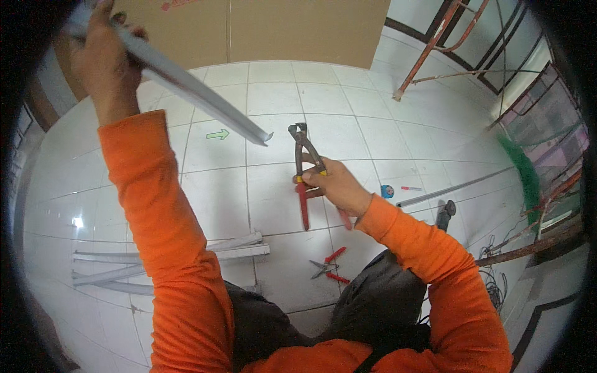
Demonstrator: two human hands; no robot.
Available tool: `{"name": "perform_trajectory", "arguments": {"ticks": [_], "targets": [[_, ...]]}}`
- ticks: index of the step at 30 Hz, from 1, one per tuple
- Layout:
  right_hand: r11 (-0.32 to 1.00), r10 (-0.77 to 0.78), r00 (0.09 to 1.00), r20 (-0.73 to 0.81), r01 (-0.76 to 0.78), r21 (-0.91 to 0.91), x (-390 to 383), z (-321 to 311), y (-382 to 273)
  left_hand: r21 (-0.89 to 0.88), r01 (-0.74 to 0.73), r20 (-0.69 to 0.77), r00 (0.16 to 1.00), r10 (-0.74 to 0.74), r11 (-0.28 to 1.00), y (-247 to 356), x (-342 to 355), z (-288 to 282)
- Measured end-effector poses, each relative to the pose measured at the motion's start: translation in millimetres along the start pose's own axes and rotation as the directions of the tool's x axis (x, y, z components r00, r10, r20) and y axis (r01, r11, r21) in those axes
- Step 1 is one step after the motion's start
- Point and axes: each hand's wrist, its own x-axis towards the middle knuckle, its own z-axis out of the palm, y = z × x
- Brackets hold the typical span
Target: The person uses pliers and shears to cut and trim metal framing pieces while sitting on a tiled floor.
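From above, looking down over the person's shoulders, the left hand (106, 56) is gripping a long grey metal channel (199, 96), fingers wrapped tight around it near its upper end. The channel is slanting down and to the right over the white tiled floor (385, 130), its cut end hanging in the air just left of the pincers' head.

The right hand (333, 183) is closing around a pair of end-cutting pincers (303, 168) with red-sleeved handles, fingers and thumb pressing the handles together near the middle. The dark jaws are pointing up and away from the person, close to the channel's free end but not touching it; I cannot tell whether the jaws are fully closed.

Both arms are showing orange sleeves (168, 230). On the floor below the left arm, several more grey channel lengths (106, 267) are lying side by side. Red-handled snips (328, 267) are lying near the person's knees, and a thin grey rod (460, 186) is resting on the tiles to the right. A cardboard sheet (298, 28) is leaning at the far wall.
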Motion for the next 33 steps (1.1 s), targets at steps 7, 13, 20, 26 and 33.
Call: {"name": "perform_trajectory", "arguments": {"ticks": [7,13,20,26,33], "targets": [[0.956,0.003,0.955,0.297,0.084,-0.28,-27.3,-29.7,-39.1,-0.284,0.388,0.139,0.921,-0.363,0.877,-87.7,40.5,-60.9],[0.982,0.135,0.86,0.492,-0.181,0.046,-80.9,-16.4,-47.9,-0.737,0.583,0.484,0.809,-0.334,0.343,-112.5,27.5,-72.7],[0.968,0.031,0.801,0.598,-0.173,0.181,-99.4,-7.9,-56.3,-0.792,0.272,0.046,0.919,-0.391,0.546,-101.6,26.3,-49.3],[0.907,-0.223,0.789,0.572,-0.047,0.419,-89.8,16.9,-69.7,-0.911,0.317,0.289,0.947,-0.141,0.263,-77.8,23.3,-44.6],[0.851,-0.389,0.804,0.449,0.127,0.509,-74.6,17.8,-91.6,-0.935,0.257,0.232,0.964,-0.129,0.245,-55.7,17.0,-32.1]]}}
